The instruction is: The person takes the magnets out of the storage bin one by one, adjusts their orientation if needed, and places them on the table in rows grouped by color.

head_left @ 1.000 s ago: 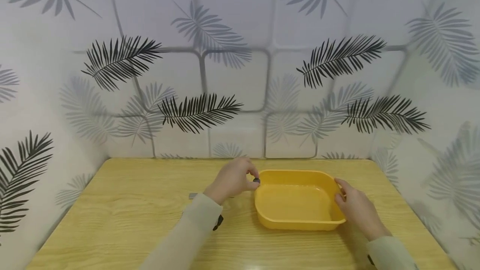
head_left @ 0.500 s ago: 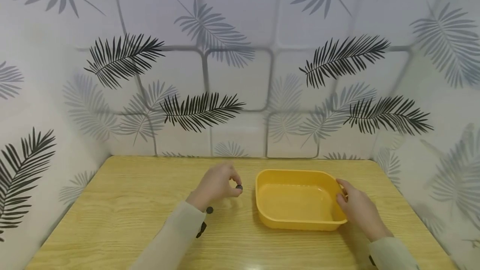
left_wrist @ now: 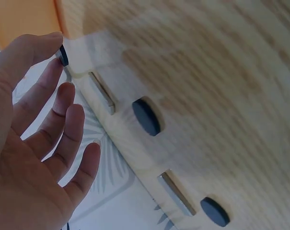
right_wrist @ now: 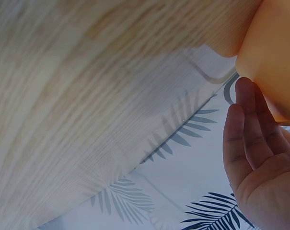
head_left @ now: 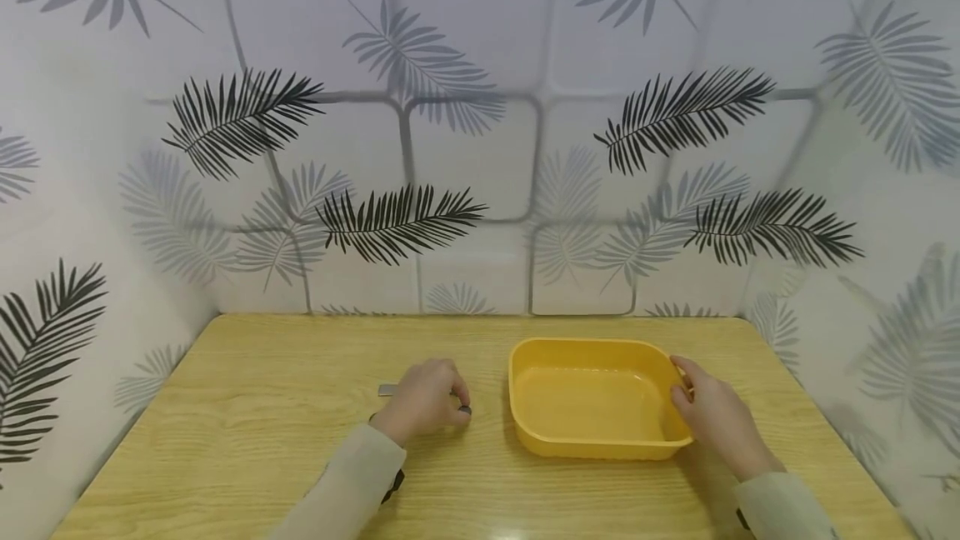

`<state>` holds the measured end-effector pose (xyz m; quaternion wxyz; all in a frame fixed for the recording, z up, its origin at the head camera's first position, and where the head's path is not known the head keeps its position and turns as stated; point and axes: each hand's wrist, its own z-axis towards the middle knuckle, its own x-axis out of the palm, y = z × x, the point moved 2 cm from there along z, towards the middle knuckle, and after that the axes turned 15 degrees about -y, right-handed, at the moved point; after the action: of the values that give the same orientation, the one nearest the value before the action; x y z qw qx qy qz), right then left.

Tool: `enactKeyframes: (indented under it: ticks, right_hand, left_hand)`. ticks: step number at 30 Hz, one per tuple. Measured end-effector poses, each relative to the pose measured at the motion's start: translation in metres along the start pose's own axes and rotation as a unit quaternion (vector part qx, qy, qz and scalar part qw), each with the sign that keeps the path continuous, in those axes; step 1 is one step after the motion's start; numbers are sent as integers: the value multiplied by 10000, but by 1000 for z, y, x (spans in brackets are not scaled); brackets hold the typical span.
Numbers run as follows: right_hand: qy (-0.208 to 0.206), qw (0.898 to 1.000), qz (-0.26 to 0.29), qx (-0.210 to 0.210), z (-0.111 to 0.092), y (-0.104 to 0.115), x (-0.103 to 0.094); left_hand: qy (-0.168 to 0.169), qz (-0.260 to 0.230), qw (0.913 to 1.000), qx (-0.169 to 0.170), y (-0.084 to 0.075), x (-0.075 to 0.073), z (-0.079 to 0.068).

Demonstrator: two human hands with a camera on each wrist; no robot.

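My left hand (head_left: 459, 407) is low over the wooden table (head_left: 262, 440), just left of a yellow plastic tub (head_left: 592, 440). Its thumb and forefinger pinch a small dark disc (head_left: 466, 411). The left wrist view shows that disc (left_wrist: 64, 55) at the fingertips, with the other fingers spread loosely. My right hand (head_left: 684, 386) holds the tub's right rim, thumb inside and fingers flat on the outer wall (right_wrist: 274, 72). The tub is empty.
Two more dark discs (left_wrist: 145, 117) (left_wrist: 214, 212) and two short metal bars (left_wrist: 101, 92) (left_wrist: 176, 192) lie on the table under my left hand. One bar (head_left: 386, 390) peeks out behind that hand. Leaf-patterned walls close in the table's back and sides.
My left hand has drawn back from the tub's left rim, moving left, nearer to me and down to the table with the disc still pinched. The right hand and tub stayed put.
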<state>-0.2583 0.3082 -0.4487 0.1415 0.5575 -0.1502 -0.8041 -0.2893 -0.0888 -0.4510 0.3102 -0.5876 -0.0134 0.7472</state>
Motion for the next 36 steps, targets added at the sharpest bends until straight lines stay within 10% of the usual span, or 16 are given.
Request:
enactKeyframes:
  ticks: [19, 36]
  right_hand:
    - [-93, 9999, 36, -47, -1, 4, 2]
    - [-95, 9999, 0, -107, 0, 4, 1]
  left_hand:
    - [127, -458, 9980, -428, 15, 9, -6]
    - [-162, -283, 9977, -597, 18, -17, 4]
